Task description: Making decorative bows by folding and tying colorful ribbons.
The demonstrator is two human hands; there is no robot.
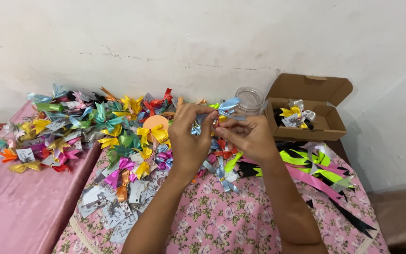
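Head view showed that we pinched a light blue ribbon bow [230, 106] between the fingers of our left hand [190, 136] and right hand [247, 136], beside an open brown cardboard box [325, 123] on the desk [222, 221].

Floral-cloth table [240, 226]: ribbon bows [118, 136], cardboard box [327, 124].

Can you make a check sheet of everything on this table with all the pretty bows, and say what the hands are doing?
Surface: floral pink cloth on the table; plain pink cloth on the lower surface to the left.
Job's things: light blue ribbon bow, pinched between both hands.
Clutter: heap of colourful bows; small cards; loose ribbon strips; clear jar; open cardboard box with bows inside.
Grippers: left hand and right hand both grip the bow.
Cables: nothing seen.
Surroundings: white wall.
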